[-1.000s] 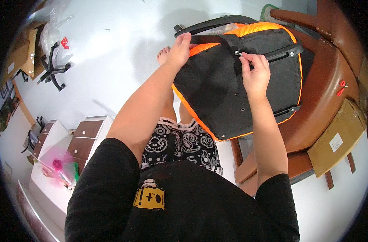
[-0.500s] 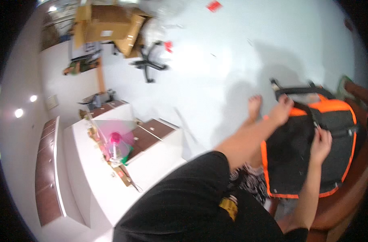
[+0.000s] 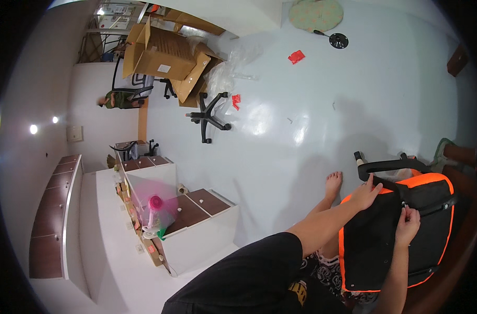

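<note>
The pale floor (image 3: 280,141) spreads across the middle of the view. An open cardboard box (image 3: 162,55) stands toward the upper left. The black seat panel (image 3: 372,238), edged in orange, is at the lower right, in front of the person. A star-shaped chair base (image 3: 208,118) lies on the floor near the box. The black armrest (image 3: 393,166) runs along the panel's far edge. The left hand (image 3: 367,194) is at the armrest's near end, fingers partly spread; whether they grip it, I cannot tell. The right hand (image 3: 408,225) has its fingers pinched around a small silvery piece (image 3: 403,204) against the panel.
</note>
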`<state>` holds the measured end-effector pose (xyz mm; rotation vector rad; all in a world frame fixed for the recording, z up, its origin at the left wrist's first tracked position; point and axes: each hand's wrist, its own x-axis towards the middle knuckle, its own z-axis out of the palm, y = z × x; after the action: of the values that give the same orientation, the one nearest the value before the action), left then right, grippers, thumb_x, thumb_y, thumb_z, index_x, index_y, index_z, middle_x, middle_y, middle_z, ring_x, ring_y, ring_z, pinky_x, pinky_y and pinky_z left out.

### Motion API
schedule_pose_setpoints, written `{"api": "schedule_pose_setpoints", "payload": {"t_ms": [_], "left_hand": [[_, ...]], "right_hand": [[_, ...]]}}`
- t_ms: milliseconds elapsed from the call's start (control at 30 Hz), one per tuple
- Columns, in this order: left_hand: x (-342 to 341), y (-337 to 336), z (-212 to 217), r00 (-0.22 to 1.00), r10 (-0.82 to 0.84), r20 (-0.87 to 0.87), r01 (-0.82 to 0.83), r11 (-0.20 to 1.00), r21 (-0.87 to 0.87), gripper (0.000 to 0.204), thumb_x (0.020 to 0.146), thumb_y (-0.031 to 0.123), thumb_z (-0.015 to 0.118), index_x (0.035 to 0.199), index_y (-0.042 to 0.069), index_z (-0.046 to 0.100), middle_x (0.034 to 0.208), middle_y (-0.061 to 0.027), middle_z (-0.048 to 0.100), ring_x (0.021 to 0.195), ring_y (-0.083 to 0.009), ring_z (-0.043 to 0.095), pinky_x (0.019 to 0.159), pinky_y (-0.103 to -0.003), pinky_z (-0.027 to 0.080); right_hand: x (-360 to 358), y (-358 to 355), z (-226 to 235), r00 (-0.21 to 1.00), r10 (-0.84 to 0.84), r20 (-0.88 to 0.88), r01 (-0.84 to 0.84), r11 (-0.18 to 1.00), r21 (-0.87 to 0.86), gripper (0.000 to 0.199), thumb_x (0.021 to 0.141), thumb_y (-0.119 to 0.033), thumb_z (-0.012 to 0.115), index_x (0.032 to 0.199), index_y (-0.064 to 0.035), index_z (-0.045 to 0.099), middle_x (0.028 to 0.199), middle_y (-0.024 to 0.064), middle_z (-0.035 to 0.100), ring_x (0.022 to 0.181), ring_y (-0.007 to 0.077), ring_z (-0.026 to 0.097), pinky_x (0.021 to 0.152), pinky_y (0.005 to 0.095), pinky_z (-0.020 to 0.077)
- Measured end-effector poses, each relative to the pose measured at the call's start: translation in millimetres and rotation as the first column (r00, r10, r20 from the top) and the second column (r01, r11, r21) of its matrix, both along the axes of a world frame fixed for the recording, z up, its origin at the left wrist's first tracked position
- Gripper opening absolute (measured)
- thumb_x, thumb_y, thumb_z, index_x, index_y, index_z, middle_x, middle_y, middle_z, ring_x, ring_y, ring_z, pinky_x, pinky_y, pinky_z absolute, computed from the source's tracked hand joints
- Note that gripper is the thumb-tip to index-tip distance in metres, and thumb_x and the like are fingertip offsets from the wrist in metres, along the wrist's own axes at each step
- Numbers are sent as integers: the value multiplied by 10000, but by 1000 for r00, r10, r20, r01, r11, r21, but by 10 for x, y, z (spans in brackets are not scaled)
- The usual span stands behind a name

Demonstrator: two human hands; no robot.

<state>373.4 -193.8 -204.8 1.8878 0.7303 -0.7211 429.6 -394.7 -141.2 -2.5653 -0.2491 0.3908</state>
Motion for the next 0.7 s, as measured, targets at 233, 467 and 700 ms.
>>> {"api": "schedule_pose_setpoints", "payload": {"t_ms": [233, 467, 700], "left_hand": [[50, 36, 201, 994, 106, -30, -108, 990, -85, 782, 909, 573, 310, 1442, 21, 159, 1217, -258, 528, 1132, -402, 499, 966, -424, 382], [42, 72, 272, 994, 104, -21, -106, 989, -104, 776, 911, 564, 326, 1437, 15, 174, 1165, -248, 561, 1080, -401, 530, 935, -438, 399], [14, 67, 236, 995, 104, -10, -105, 989, -102, 769, 915, 554, 328, 1437, 12, 171, 1142, -234, 580, 1089, -397, 522, 943, -424, 392]], "right_hand": [[-143, 152, -25, 976, -209, 56, 190, 953, 237, 120, 836, -37, 621, 808, 27, 524, 698, 103, 480, 637, 218, 488, 604, 312, 424], [-353, 357, -165, 841, -493, -220, 540, 747, 389, 133, 864, -102, 639, 881, 15, 578, 788, 30, 556, 725, 120, 507, 701, 251, 435], [-378, 292, -240, 778, -586, -228, 621, 658, 426, 139, 881, -117, 627, 876, 19, 597, 792, 14, 579, 728, 89, 502, 717, 226, 422]]}}
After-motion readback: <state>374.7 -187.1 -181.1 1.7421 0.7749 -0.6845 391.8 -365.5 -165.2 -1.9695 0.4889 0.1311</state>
